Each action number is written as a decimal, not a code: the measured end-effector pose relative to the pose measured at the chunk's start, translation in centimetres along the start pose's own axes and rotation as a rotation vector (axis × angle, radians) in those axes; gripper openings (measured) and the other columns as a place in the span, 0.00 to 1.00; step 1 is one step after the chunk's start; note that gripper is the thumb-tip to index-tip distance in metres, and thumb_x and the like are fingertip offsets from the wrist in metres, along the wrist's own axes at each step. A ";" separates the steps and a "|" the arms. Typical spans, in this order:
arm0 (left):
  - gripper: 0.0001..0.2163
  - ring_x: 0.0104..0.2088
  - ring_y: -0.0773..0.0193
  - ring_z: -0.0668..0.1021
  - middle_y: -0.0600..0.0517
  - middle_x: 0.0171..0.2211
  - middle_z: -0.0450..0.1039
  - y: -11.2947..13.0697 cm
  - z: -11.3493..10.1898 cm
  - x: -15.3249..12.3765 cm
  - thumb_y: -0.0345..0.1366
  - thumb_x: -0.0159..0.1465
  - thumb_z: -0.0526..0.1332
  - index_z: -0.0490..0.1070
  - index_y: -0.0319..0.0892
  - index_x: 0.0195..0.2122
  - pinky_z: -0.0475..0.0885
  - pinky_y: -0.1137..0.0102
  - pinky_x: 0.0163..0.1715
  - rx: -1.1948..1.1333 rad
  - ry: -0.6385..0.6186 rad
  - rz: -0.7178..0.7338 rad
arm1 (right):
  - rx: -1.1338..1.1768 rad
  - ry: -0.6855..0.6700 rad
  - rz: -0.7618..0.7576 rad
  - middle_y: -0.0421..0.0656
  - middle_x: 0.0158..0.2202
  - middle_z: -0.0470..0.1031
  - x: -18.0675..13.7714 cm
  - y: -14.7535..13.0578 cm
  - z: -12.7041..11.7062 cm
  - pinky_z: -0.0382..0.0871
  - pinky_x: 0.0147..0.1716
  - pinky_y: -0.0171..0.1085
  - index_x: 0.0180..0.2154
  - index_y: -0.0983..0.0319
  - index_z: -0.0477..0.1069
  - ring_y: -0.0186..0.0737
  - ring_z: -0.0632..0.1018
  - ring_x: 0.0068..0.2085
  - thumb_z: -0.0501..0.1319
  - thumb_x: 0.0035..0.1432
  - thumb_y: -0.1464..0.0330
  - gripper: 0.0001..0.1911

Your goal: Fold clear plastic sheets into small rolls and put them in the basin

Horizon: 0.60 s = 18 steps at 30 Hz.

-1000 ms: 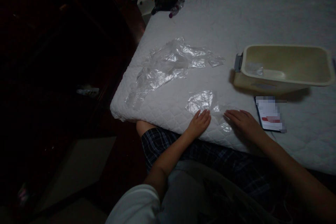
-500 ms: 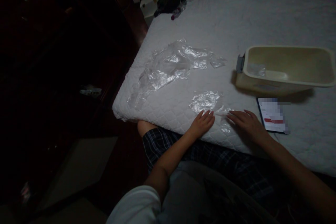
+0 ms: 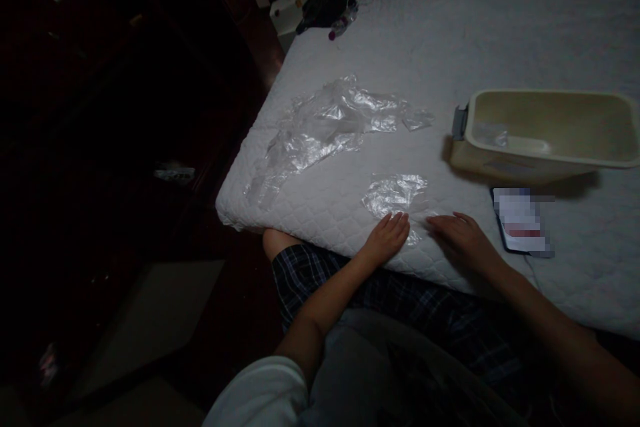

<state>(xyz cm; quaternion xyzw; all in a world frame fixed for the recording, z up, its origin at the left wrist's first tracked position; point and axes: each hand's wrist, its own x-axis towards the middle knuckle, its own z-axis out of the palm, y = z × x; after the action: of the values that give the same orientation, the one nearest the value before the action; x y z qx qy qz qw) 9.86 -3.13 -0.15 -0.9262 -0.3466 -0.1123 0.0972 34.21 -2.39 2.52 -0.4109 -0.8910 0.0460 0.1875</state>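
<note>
My left hand (image 3: pixel 385 239) lies flat on the white quilted mattress (image 3: pixel 450 47) near its front edge, fingers stretched out and touching the near edge of a small crumpled clear plastic sheet (image 3: pixel 395 192). My right hand (image 3: pixel 460 237) also lies flat just to the right, fingers extended over the same plastic. Neither hand grips anything. A larger clear plastic sheet (image 3: pixel 320 130) is spread further back on the left.
A beige plastic bin (image 3: pixel 545 133) lies on its side at the right. A phone (image 3: pixel 520 223) rests in front of it. Dark items and a small bottle (image 3: pixel 340 25) sit at the far corner. Dark floor lies left of the bed.
My right hand has slid slightly left toward my left hand over the small plastic sheet. The left hand has stayed almost in place.
</note>
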 end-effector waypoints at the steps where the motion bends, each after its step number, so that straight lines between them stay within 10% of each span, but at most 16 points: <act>1: 0.15 0.62 0.54 0.67 0.38 0.61 0.63 0.0 0.0 0.0 0.29 0.69 0.49 0.66 0.32 0.54 0.63 0.56 0.62 0.002 -0.009 0.002 | 0.017 -0.002 -0.001 0.50 0.49 0.77 0.0 0.0 0.1 0.61 0.53 0.50 0.55 0.60 0.63 0.45 0.77 0.48 0.50 0.63 0.70 0.19; 18: 0.16 0.63 0.53 0.65 0.41 0.60 0.65 0.0 0.1 -0.4 0.30 0.68 0.49 0.67 0.36 0.55 0.63 0.52 0.62 -0.004 -0.045 -0.013 | 0.072 -0.043 -0.038 0.49 0.47 0.77 1.2 -1.7 0.0 0.59 0.54 0.52 0.54 0.60 0.64 0.46 0.77 0.47 0.53 0.59 0.70 0.20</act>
<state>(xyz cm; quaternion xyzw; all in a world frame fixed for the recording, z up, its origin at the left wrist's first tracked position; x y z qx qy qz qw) 9.59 -3.30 -0.37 -0.9264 -0.3544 -0.0928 0.0870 32.28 -2.64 3.31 -0.3861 -0.9002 0.0831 0.1838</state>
